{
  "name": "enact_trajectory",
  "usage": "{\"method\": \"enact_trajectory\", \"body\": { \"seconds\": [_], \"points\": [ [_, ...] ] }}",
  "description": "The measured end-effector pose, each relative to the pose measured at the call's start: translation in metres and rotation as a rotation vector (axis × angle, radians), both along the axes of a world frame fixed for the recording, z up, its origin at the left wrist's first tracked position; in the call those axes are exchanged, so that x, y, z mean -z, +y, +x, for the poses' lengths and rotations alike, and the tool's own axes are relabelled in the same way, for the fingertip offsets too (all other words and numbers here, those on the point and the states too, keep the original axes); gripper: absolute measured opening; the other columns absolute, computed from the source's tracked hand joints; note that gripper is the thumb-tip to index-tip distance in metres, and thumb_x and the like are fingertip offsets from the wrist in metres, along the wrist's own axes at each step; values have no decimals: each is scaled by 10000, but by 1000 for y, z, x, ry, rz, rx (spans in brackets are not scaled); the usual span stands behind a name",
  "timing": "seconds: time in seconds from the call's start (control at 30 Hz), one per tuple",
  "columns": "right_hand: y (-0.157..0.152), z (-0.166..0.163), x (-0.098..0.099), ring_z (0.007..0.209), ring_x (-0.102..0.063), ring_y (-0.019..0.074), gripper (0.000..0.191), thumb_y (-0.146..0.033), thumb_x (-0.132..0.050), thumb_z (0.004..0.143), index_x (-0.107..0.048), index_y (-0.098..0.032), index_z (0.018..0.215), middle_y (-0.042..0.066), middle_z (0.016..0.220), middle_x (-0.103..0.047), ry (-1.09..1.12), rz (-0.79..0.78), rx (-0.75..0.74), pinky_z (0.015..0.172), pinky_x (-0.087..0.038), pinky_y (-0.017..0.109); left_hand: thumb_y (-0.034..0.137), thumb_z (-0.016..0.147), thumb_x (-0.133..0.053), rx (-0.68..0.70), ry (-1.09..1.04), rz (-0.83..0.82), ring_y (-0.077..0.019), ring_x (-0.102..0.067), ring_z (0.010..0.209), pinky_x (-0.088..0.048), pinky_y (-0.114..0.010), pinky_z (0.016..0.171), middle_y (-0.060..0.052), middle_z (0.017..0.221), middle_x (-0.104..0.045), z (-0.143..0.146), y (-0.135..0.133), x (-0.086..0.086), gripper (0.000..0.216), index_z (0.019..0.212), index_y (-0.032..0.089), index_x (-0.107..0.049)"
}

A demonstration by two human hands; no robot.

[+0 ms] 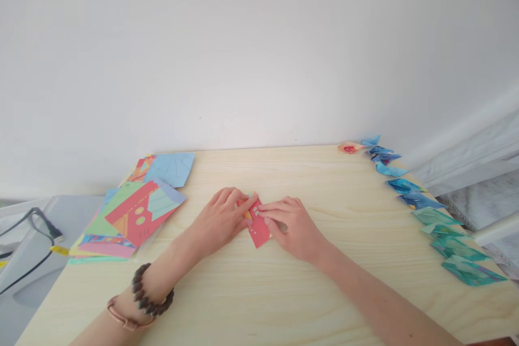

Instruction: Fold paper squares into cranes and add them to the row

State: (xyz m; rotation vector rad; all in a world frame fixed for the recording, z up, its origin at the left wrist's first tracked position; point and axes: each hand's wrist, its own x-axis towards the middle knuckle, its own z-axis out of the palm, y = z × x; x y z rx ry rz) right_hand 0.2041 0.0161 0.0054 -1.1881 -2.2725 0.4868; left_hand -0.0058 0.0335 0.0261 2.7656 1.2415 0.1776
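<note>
A small red piece of origami paper (260, 232), folded and with pale printed spots, lies on the table between both hands. My left hand (225, 218) grips its left edge, thumb and fingers closed on it near the upper fold. From the other side, my right hand (292, 228) pinches its right edge with thumb and fingertips. The lower tip of the paper points toward me. Parts of its upper end are covered by the fingers.
Patterned paper sheets (138, 213) are piled at the left, with a blue sheet (169, 168) behind. Several folded paper boats (440, 216) line the right edge of the wooden table (251, 297); an orange one (351, 147) sits far back. A black cable (44, 227) lies beyond the left edge.
</note>
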Motion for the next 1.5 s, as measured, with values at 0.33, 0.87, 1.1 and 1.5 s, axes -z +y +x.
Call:
{"method": "enact_trajectory", "body": {
  "seconds": [0.33,0.87,1.1,1.5],
  "points": [
    [6,-3,3,986,-534,182,302,-187,-465,852,-594,-220,1123,45,1139,-589,-56,6,42,865,-402,355,349,895,-421,-22,-22,20,-235,-443,1033,-359,-412,936,-76,1060,-498,1,0,5,416,1301,271,-373],
    [-7,4,1,803,-527,176,220,-183,-496,853,-641,-163,1017,51,1011,-636,-303,298,8,721,-400,340,262,862,-495,-66,79,39,-208,-486,945,-387,-351,844,-64,1018,-509,8,3,-5,321,1182,263,-467],
    [-16,10,-1,798,-560,163,193,-134,-529,824,-644,-150,978,44,976,-656,-296,351,-47,725,-416,327,292,824,-562,-71,68,32,-213,-480,957,-384,-345,843,-64,1020,-506,8,4,-5,329,1144,257,-496],
    [5,4,2,813,-556,156,128,-214,-530,837,-654,-204,865,43,875,-616,-90,119,53,765,-420,326,388,806,-577,-74,49,10,-214,-480,931,-388,-350,839,-50,958,-505,10,7,-6,316,1095,266,-535]
  ]
}}
